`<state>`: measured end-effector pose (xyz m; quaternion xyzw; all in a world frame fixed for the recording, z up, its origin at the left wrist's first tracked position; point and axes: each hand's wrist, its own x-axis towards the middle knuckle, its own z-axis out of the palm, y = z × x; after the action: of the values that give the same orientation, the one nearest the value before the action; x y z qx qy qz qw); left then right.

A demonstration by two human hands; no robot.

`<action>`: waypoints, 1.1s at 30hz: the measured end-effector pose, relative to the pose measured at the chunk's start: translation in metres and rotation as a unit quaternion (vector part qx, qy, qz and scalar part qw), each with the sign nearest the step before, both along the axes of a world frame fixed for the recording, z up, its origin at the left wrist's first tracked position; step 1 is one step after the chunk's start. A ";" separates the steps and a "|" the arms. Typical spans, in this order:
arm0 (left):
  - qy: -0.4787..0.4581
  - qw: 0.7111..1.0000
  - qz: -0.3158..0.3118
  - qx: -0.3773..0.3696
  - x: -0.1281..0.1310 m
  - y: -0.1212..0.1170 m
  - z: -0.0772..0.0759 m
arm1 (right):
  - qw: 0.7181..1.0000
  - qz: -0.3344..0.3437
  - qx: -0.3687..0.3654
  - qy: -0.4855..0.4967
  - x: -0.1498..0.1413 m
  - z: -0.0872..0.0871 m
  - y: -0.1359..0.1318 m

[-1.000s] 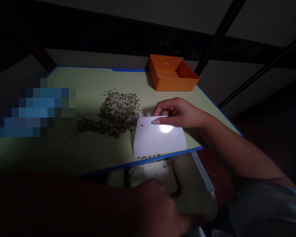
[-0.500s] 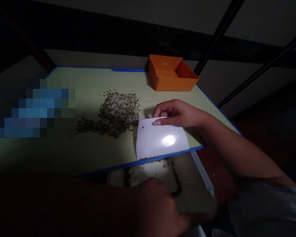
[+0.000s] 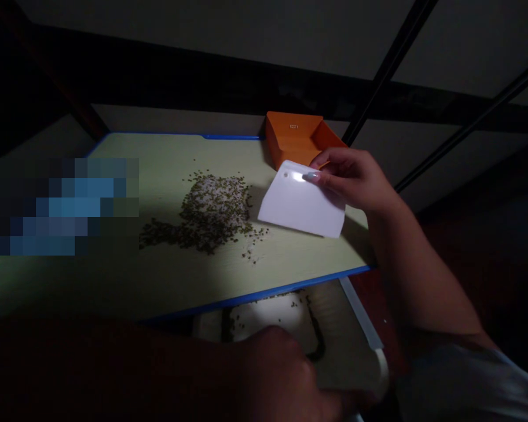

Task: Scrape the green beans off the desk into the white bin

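Observation:
My right hand (image 3: 345, 176) pinches a white plastic scraper (image 3: 305, 205) by its upper edge, thumb on the near face. The scraper is tilted and held above the table, with a small hole in one corner. To its left lies a pile of small greenish-brown seeds (image 3: 211, 211) mixed with white bits, with a few strays nearer the scraper. In deep shadow at the bottom, my left hand (image 3: 286, 372) is closed at the near side of a pale bin (image 3: 352, 328) below the table edge. Seeds lie along the inside of this bin; the left fingertips are hard to make out.
An orange open box (image 3: 286, 135) stands at the table's back right corner, partly behind the right hand. The pale table (image 3: 127, 281) has a blue edge. A blurred-out blue patch (image 3: 79, 205) covers the left side. Dark-striped pale panels (image 3: 229, 47) rise behind.
My right hand has lifted the scraper from the table's front edge, up and back toward the orange box. Seeds formerly along its lower edge no longer show there. The left hand stays low.

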<state>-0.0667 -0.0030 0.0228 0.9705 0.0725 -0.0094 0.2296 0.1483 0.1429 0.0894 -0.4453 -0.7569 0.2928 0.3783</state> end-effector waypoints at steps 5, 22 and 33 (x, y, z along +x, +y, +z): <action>-0.013 0.999 -0.045 0.024 -0.001 0.004 0.004 | 0.996 -0.024 0.043 -0.071 0.007 -0.003 0.007; -0.037 0.997 -0.053 0.029 -0.003 0.006 0.002 | 0.988 -0.052 0.048 -0.136 0.005 -0.013 0.020; -0.036 0.998 -0.052 0.031 -0.002 0.005 -0.001 | 0.995 0.056 -0.042 -0.066 0.001 -0.009 0.012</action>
<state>-0.0685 0.0025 0.0219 0.9793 0.0135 0.0159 0.2015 0.1495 0.1547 0.0802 -0.4356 -0.7913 0.3149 0.2916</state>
